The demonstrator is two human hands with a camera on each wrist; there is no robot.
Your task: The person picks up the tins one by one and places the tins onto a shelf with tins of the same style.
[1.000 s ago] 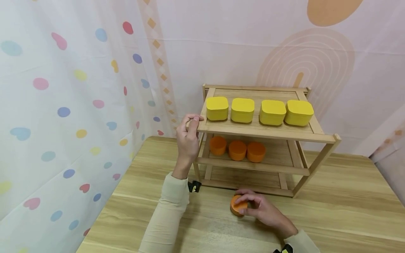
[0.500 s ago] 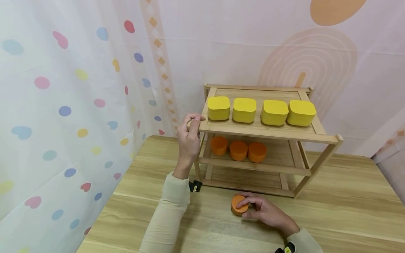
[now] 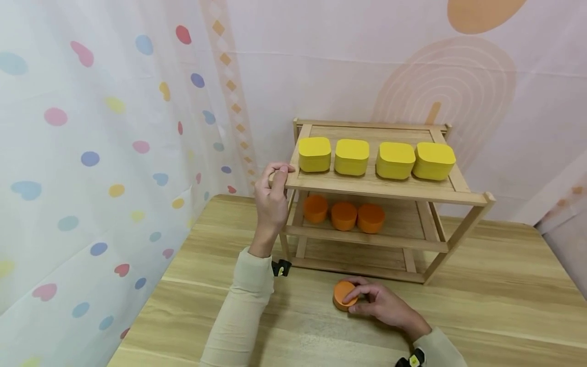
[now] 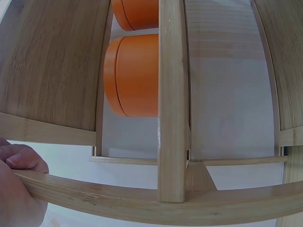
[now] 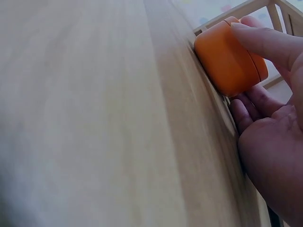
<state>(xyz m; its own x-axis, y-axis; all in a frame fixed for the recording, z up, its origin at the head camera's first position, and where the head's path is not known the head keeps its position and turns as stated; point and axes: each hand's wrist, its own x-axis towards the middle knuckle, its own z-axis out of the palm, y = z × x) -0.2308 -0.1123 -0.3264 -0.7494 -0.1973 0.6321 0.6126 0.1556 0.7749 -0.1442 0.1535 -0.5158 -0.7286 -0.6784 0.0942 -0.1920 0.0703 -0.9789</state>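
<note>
My left hand (image 3: 272,204) grips the front left corner of a wooden shelf rack (image 3: 376,191), thumb on top. In the left wrist view, part of that hand (image 4: 21,189) curls around the end of a rail. In front of the rack, my right hand (image 3: 382,307) holds a round orange lidded box (image 3: 343,294) on the table. One finger lies over its lid and the thumb is at its near side. The right wrist view has the orange box (image 5: 227,59) between the thumb and the fingers, close against the tabletop.
Several yellow rounded-square boxes (image 3: 351,158) stand in a row on the top shelf. Three more orange boxes (image 3: 344,216) sit at the left of the middle shelf. The rack stands on a wood-grain table (image 3: 202,270), with patterned curtains (image 3: 321,61) behind and to the left.
The right hand's fingers have shifted slightly to the right around the orange box, which stays in place. The left hand keeps its grip on the rack. The head view has moved a little.
</note>
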